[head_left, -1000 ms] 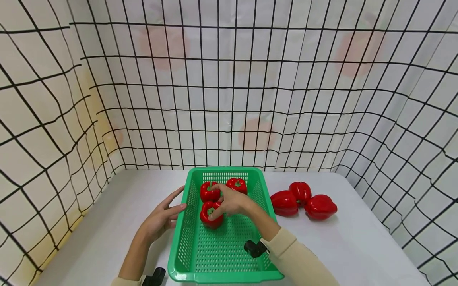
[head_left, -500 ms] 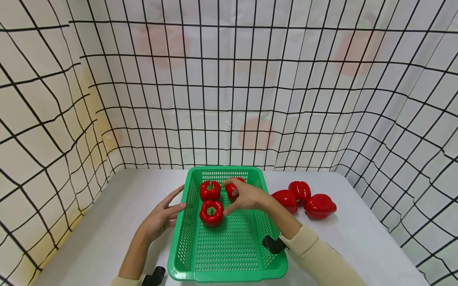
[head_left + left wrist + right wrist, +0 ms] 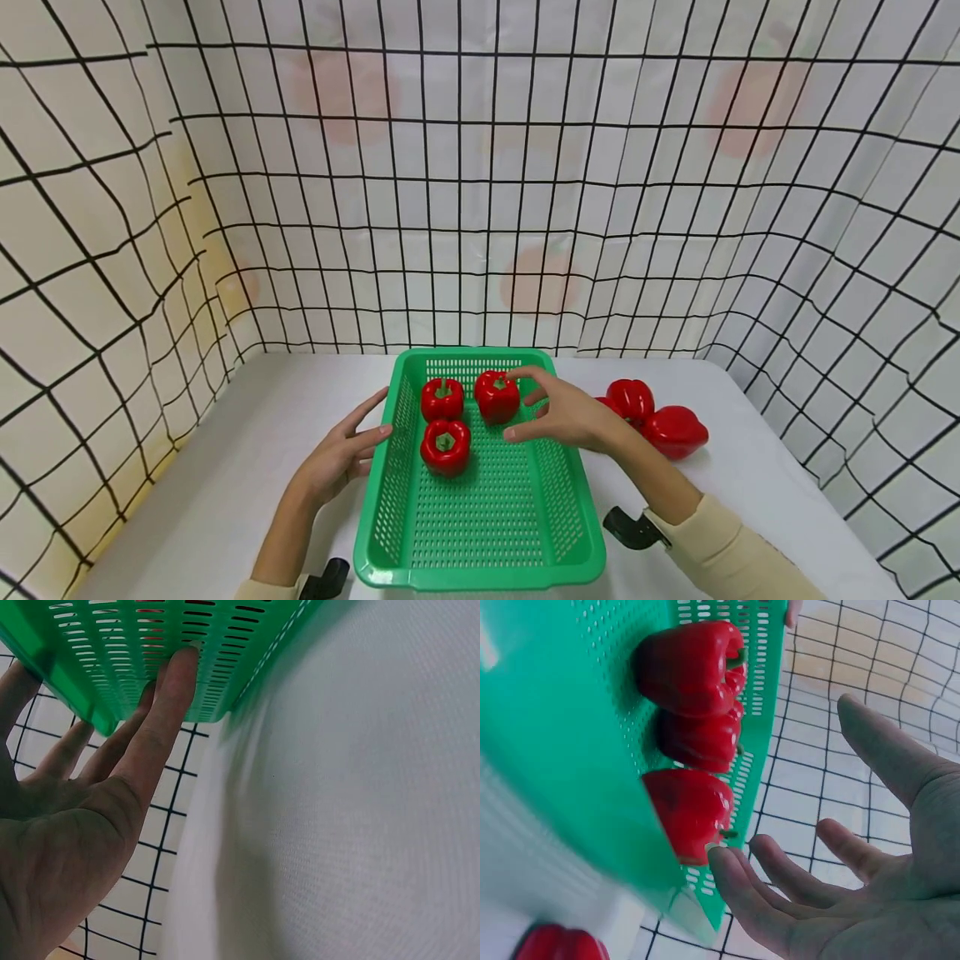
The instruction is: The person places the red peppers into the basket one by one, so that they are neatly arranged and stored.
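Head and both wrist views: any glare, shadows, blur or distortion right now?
Head: bright glints on the glossy red peppers; black grid bows toward the sides, lens or net unclear. Left wrist: dim, with a soft shadow on the white tabletop. Right wrist: nearest wall of the green basket looks blurred, while the peppers inside are sharper.

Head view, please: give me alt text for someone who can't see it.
A green basket holds three red bell peppers, with a person's right hand beside the rightmost pepper and their left hand against the basket's left side. Three more peppers, one mostly hidden, lie on the white table to the right.
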### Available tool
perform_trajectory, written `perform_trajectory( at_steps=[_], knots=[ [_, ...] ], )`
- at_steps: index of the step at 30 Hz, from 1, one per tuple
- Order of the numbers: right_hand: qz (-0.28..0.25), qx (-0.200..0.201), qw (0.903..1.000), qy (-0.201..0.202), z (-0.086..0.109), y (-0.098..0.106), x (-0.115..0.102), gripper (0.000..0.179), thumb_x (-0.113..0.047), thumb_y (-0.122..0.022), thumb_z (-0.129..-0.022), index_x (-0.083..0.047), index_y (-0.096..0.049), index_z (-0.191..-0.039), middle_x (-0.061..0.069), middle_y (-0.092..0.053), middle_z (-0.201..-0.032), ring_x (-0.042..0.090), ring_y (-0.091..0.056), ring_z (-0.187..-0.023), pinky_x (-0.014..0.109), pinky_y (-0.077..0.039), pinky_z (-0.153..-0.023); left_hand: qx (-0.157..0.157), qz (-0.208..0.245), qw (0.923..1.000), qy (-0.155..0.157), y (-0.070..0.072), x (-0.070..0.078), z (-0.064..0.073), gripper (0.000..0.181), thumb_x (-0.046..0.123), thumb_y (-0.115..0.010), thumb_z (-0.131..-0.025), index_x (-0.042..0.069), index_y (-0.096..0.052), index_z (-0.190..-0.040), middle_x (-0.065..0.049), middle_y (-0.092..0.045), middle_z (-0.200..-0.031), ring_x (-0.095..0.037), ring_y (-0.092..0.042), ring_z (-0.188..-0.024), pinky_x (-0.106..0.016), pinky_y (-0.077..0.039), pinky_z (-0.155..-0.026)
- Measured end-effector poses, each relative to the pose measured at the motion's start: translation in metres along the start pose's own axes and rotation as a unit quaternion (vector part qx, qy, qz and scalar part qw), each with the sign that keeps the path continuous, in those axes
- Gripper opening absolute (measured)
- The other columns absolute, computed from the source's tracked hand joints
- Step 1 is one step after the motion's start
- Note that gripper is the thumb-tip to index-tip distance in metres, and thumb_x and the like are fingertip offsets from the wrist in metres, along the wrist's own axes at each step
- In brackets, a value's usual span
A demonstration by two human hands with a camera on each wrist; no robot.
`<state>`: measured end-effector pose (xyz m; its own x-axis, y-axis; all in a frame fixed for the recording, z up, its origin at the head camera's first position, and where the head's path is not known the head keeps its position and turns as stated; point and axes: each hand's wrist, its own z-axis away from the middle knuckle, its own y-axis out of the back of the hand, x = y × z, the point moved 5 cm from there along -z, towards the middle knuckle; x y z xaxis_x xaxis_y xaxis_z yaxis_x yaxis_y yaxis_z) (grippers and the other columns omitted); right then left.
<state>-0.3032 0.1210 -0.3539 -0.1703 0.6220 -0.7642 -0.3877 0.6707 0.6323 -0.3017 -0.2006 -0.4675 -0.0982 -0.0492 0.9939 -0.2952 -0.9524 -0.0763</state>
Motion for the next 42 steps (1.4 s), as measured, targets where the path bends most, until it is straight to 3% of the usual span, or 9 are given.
perform_trajectory(
  at_steps=[7,11,17,22,27,34,42],
  knots=[
    [0.029,0.055,0.9978,0.024,0.016,0.024,0.011,0.079,-0.039,-0.083,-0.082,-0.021,-0.045,-0.149,0.020,-0.060,-0.132,0.040,-0.063,-0.119,0.046,-0.063,-0.084,-0.003,-0.002,1.0000,-0.003,-0.001,0.002,0.000,0.072,0.023,-0.061,-0.102,0.036,-0.022,-0.162,-0.027,-0.048,-0.150,-0.038,-0.071,-0.113,-0.050,-0.061,-0.089],
    [0.041,0.084,0.9956,0.007,0.024,0.038,0.024,0.074,-0.046,-0.079,-0.086,-0.023,-0.048,-0.148,0.019,-0.062,-0.130,0.036,-0.063,-0.118,0.045,-0.063,-0.086,-0.006,-0.005,1.0000,-0.005,-0.001,0.003,0.000,0.072,0.023,-0.061,-0.102,0.035,-0.023,-0.162,-0.028,-0.049,-0.149,-0.039,-0.071,-0.112,-0.050,-0.061,-0.089],
    [0.051,0.101,0.9936,-0.006,0.039,0.054,0.044,0.071,-0.050,-0.075,-0.088,-0.025,-0.048,-0.149,0.015,-0.063,-0.131,0.034,-0.061,-0.120,0.046,-0.060,-0.091,-0.003,-0.007,1.0000,-0.003,-0.001,0.002,-0.001,0.074,0.024,-0.063,-0.101,0.036,-0.022,-0.162,-0.026,-0.046,-0.152,-0.040,-0.070,-0.113,-0.051,-0.060,-0.090],
    [0.081,0.117,0.9898,-0.003,0.050,0.065,0.058,0.069,-0.051,-0.071,-0.091,-0.022,-0.049,-0.149,0.017,-0.062,-0.131,0.035,-0.061,-0.118,0.045,-0.060,-0.087,-0.004,-0.004,1.0000,-0.001,-0.002,0.002,0.000,0.074,0.025,-0.063,-0.101,0.036,-0.022,-0.162,-0.026,-0.045,-0.153,-0.040,-0.069,-0.115,-0.051,-0.060,-0.090],
    [0.099,0.154,0.9830,-0.015,0.056,0.077,0.078,0.071,-0.049,-0.071,-0.092,-0.016,-0.047,-0.150,0.021,-0.062,-0.128,0.041,-0.060,-0.118,0.045,-0.063,-0.082,-0.005,-0.003,1.0000,-0.003,-0.001,0.001,-0.001,0.074,0.024,-0.063,-0.101,0.036,-0.022,-0.162,-0.027,-0.047,-0.151,-0.040,-0.070,-0.113,-0.051,-0.060,-0.090],
    [0.139,0.231,0.9620,-0.042,0.062,0.092,0.110,0.074,-0.051,-0.070,-0.091,-0.011,-0.047,-0.149,0.030,-0.059,-0.131,0.048,-0.059,-0.117,0.051,-0.063,-0.078,-0.004,-0.001,1.0000,-0.004,-0.001,0.000,-0.001,0.074,0.024,-0.063,-0.101,0.035,-0.022,-0.162,-0.026,-0.046,-0.152,-0.040,-0.070,-0.114,-0.050,-0.060,-0.090],
    [0.149,0.237,0.9573,-0.072,0.070,0.102,0.145,0.078,-0.053,-0.068,-0.092,-0.007,-0.044,-0.150,0.032,-0.055,-0.136,0.051,-0.057,-0.118,0.052,-0.063,-0.078,0.000,0.001,1.0000,0.000,0.000,0.000,-0.002,0.074,0.025,-0.063,-0.101,0.036,-0.022,-0.162,-0.025,-0.047,-0.152,-0.040,-0.069,-0.114,-0.050,-0.060,-0.090]
  ],
)
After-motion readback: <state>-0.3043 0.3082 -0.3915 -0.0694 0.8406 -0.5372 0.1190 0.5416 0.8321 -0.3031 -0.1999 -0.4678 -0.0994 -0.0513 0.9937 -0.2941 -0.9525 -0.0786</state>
